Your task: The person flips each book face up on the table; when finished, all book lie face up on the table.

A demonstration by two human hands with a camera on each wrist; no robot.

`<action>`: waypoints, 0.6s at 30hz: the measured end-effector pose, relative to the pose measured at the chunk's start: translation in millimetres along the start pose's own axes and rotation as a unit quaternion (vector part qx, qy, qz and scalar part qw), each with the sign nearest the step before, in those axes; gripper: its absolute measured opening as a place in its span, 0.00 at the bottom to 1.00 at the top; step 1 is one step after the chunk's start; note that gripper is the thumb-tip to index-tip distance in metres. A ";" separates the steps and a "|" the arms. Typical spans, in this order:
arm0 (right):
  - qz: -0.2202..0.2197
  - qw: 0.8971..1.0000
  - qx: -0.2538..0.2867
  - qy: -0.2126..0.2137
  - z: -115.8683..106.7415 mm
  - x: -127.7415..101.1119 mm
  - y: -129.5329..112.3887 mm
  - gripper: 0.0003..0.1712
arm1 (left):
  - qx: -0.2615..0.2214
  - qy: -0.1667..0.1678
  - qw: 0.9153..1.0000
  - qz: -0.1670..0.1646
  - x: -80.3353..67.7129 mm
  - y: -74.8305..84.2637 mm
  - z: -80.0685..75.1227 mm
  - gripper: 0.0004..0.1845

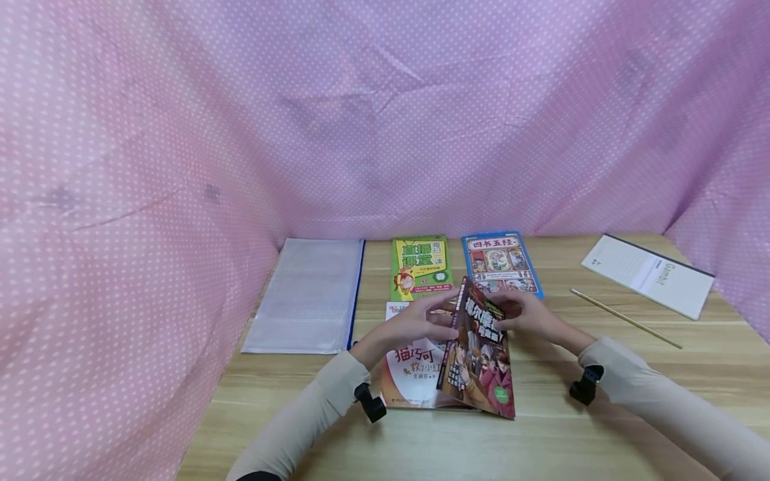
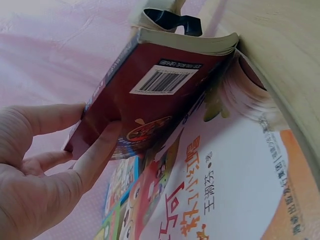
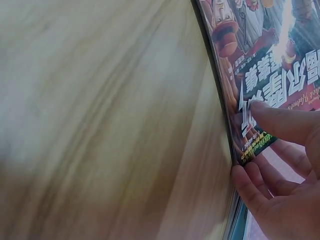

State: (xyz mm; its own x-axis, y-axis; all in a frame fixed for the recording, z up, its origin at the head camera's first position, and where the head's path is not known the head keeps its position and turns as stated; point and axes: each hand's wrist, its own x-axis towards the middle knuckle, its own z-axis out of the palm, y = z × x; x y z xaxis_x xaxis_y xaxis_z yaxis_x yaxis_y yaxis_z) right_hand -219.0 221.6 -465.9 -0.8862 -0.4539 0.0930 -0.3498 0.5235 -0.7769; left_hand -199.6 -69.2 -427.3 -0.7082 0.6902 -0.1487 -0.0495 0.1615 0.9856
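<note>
At the middle of the table [image 1: 541,434], near its front edge: dark-covered book [image 1: 481,354], held tilted by both hands.
Left hand [image 1: 415,324] gripping the book's spine side, thumb on the back cover beside the barcode, fingers curled behind; right hand [image 1: 532,317] gripping the opposite edge, thumb pressed on the front cover, fingers curled under; lower edge resting on a white book [image 1: 409,377]; toward the back edge, green book [image 1: 419,266], blue book [image 1: 500,262]; left, mesh pouch [image 1: 309,294]; right, pencil [image 1: 625,318], white notepad [image 1: 650,274].

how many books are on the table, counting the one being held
4: a brown book held tilted by both hands, a white book under it, a green book and a blue book behind. More may be hidden.
</note>
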 end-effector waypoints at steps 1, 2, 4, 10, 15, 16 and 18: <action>0.000 1.000 -0.001 -0.001 -0.5 -0.1 0.4 0.33 | 0.001 0.002 1.000 -0.001 0.3 -0.7 0.3 0.45; 0.002 1.000 -0.003 0.000 -0.9 -0.3 1.1 0.32 | 0.002 0.004 1.000 -0.003 0.5 -1.2 0.7 0.46; 0.002 1.000 -0.001 -0.002 -1.7 -0.8 2.1 0.32 | 0.005 0.011 1.000 -0.007 1.0 -2.3 2.0 0.46; -0.001 1.000 0.008 -0.002 -4.5 -4.0 6.0 0.31 | 0.025 0.027 0.999 -0.015 2.6 -6.8 4.7 0.45; 0.005 1.000 0.005 -0.008 -8.2 -5.8 7.5 0.29 | 0.033 0.027 0.999 -0.014 4.2 -9.2 6.5 0.45; 0.007 1.000 0.004 -0.008 -9.0 -6.1 7.9 0.29 | 0.033 0.027 0.999 -0.016 4.6 -9.5 7.1 0.45; 0.009 1.000 -0.001 -0.011 -11.1 -6.9 8.1 0.29 | 0.036 0.031 0.999 -0.020 5.8 -10.5 7.9 0.45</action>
State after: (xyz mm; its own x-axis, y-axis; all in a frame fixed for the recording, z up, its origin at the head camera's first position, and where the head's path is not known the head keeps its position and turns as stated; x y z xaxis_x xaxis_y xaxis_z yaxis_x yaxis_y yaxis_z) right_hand -219.1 237.0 -466.0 -0.8852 -0.4607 0.0652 -0.3349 0.5337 -0.7765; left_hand -197.6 -61.3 -439.1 -0.7487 0.6380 -0.1803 -0.0290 0.2401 0.9703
